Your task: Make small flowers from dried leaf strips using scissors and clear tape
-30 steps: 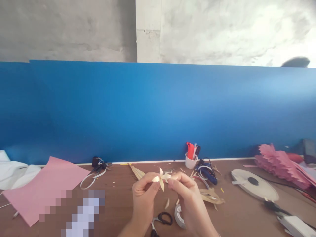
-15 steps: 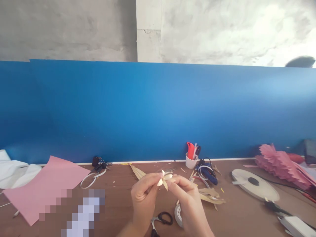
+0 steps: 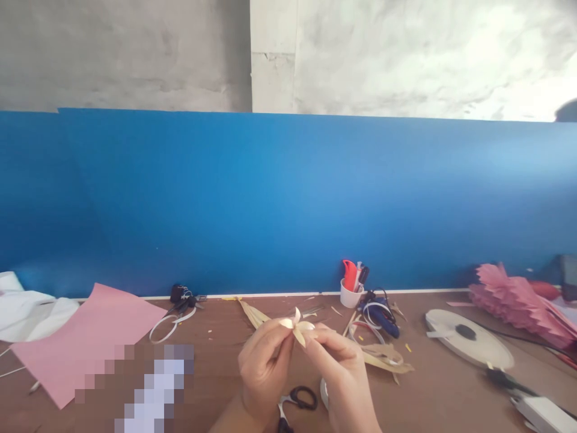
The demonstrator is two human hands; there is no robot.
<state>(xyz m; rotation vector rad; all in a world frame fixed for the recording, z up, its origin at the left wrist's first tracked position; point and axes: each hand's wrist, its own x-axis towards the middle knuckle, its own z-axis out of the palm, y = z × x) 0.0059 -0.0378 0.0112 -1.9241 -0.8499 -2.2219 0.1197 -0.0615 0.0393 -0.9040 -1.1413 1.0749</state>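
Between my two hands is a small cream flower with several pointed petals (image 3: 297, 328), apparently made of dried husk. My left hand (image 3: 265, 364) pinches it from the left, fingers curled in. From the other side, the thumb and forefinger of my right hand (image 3: 341, 367) close on it; the fingers hide its base. Below, on the brown table, lie black-handled scissors (image 3: 303, 398), partly behind my left wrist. A white tape roll (image 3: 324, 394) shows only its edge beside my right hand. Dried husk strips (image 3: 383, 356) lie to the right, with another husk piece (image 3: 252, 314) behind my left hand.
A white cup (image 3: 350, 296) with a red tool and pens stands by the blue partition (image 3: 288, 204). Near it lies a blue corded tool (image 3: 383, 322). Pink paper (image 3: 90, 343) is at left; a white reel (image 3: 469, 340), an adapter (image 3: 543, 415) and pleated pink paper (image 3: 518, 307) are at right.
The flower has turned slightly between my fingers, and its petals now point differently. My left hand has rolled a little inward. The dark shape at the upper right has shifted toward the edge.
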